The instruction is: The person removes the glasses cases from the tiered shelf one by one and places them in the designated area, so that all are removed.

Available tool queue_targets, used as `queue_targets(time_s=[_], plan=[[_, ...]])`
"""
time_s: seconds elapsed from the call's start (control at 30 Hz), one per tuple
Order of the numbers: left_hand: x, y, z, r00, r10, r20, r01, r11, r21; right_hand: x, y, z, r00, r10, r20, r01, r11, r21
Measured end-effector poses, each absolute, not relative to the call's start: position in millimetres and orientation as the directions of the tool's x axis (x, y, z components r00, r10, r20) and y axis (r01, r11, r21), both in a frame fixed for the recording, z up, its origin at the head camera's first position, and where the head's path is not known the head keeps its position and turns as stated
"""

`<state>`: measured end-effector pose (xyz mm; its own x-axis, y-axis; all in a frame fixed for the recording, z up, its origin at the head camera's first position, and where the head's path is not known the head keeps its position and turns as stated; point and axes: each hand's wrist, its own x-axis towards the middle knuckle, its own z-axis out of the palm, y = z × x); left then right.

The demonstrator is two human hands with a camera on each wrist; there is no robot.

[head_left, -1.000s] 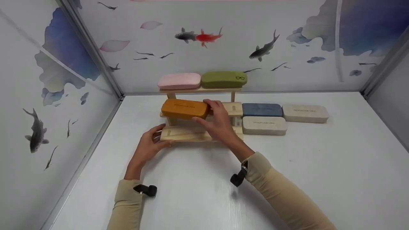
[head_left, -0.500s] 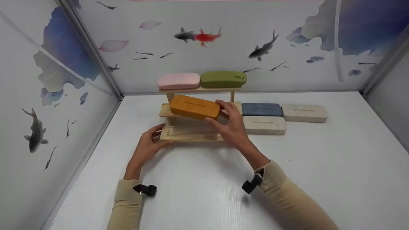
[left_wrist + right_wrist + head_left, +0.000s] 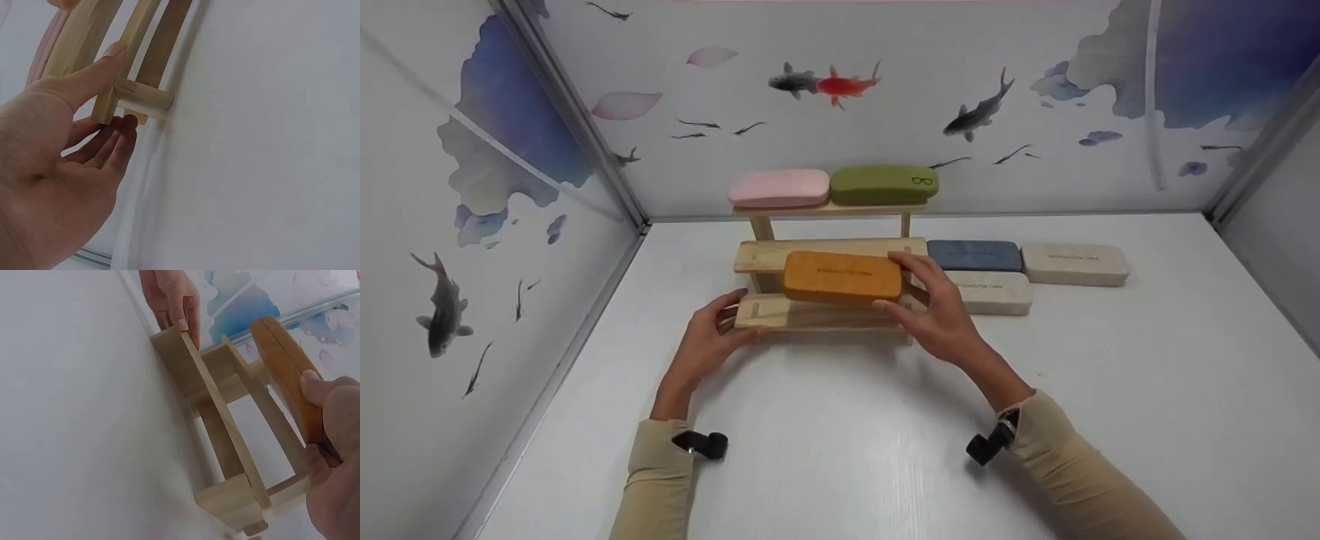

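Observation:
My right hand (image 3: 941, 315) grips an orange glasses case (image 3: 840, 276) by its right end. The case is held in the air in front of the wooden rack's (image 3: 757, 256) middle and bottom shelves; the right wrist view shows the case (image 3: 284, 374) apart from the shelf edges. My left hand (image 3: 709, 341) holds the left end of the bottom shelf, thumb on the front edge and fingers behind, as the left wrist view shows on the wooden shelf end (image 3: 107, 104). On the top shelf sit a pink case (image 3: 780, 187) and a green case (image 3: 881, 185).
Right of the rack, a blue case (image 3: 975, 256) and a beige case (image 3: 1076, 265) lie side by side on the white table (image 3: 840, 435). Another beige case (image 3: 997, 294) lies in front of the blue one, partly behind my right hand. Printed walls (image 3: 885, 45) enclose the table.
My right hand has lifted the orange case off the middle shelf's left side and carried it right and toward me, levelling it. My left hand has stayed on the rack.

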<state>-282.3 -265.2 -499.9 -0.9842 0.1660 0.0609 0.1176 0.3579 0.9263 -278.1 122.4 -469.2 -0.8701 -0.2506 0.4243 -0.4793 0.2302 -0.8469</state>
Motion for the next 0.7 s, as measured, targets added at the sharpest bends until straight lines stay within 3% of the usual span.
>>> queue_targets(time_s=[0.23,0.7], plan=[[-283,-263,-501,-0.983,0.165,0.077,0.134,0.371,0.919,-273,140,-472,-0.852,-0.291,0.435,-0.508,0.257,-0.822],[-281,-264,-502,-0.986,0.146,0.076,0.128,0.393,0.910,-263,186,-477,-0.883,-0.249,0.397,-0.465,0.365,-0.807]])
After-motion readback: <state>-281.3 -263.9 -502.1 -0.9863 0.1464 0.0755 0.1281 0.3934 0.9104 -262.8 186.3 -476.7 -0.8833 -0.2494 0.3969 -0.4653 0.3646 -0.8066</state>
